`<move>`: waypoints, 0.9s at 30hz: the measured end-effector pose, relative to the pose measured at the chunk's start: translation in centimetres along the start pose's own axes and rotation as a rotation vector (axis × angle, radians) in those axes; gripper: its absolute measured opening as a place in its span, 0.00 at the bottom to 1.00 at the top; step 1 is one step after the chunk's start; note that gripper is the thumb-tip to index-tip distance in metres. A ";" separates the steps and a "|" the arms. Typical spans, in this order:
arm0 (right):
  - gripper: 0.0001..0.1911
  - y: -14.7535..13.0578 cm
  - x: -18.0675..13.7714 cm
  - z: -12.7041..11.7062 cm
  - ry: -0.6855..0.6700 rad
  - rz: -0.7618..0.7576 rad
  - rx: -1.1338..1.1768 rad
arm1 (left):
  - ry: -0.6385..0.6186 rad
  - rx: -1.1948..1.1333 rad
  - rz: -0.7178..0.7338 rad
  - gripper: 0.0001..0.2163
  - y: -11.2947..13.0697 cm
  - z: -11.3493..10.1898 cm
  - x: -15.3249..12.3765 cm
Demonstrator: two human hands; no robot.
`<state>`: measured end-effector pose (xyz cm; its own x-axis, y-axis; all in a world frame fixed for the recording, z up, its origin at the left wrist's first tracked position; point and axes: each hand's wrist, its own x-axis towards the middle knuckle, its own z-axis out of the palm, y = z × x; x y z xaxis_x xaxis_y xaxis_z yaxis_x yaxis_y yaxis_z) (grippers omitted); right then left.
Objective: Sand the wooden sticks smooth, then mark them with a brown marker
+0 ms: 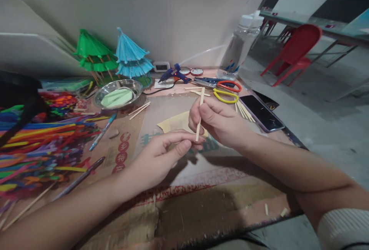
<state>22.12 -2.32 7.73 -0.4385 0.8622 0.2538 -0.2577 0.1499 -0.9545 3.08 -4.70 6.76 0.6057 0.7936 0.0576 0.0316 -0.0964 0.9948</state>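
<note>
A short pale wooden stick (200, 117) stands nearly upright in front of me. My right hand (215, 117) pinches it between thumb and fingers around its middle. Its lower end meets the fingertips of my left hand (170, 150), whose fingers are stretched out with the thumb apart from the stick. Behind both hands lies a yellowish sheet (170, 123), partly covered by them. More sticks (245, 111) lie in a bunch to the right of my right hand, and a few loose sticks (140, 110) are by the bowl.
Scissors with yellow handles (226, 96), a phone (261, 113) and a water bottle (238, 50) are on the right. A blue glue gun (175, 75), metal bowl (99, 102), green (95, 52) and blue umbrella-like models (132, 54) stand behind. Colourful pipe cleaners (37, 134) fill the left.
</note>
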 end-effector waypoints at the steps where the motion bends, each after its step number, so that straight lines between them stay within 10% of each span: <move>1: 0.18 0.0 0.0 0.0 -0.010 -0.004 0.003 | -0.002 -0.002 -0.002 0.12 0.0 0.1 0.0; 8: 0.19 0.2 0.3 -0.3 -0.008 -0.018 -0.122 | 0.014 0.251 0.079 0.11 -0.2 -0.5 0.3; 15: 0.08 3.0 1.9 -3.9 -0.021 -0.049 -1.006 | 0.040 1.040 0.141 0.21 -4.2 -4.5 2.9; 22: 0.08 6.4 2.5 -4.3 -0.232 0.021 -1.186 | -0.027 1.191 0.112 0.25 -6.9 -4.9 3.3; 27: 0.06 6.6 3.1 -5.1 -0.120 -0.046 -1.383 | -0.012 1.217 0.121 0.27 -7.0 -4.9 3.3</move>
<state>23.49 3.81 1.37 -0.5415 0.8077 0.2331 0.7480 0.5895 -0.3050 0.92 1.53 0.39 0.6637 0.7353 0.1373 0.6934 -0.6736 0.2558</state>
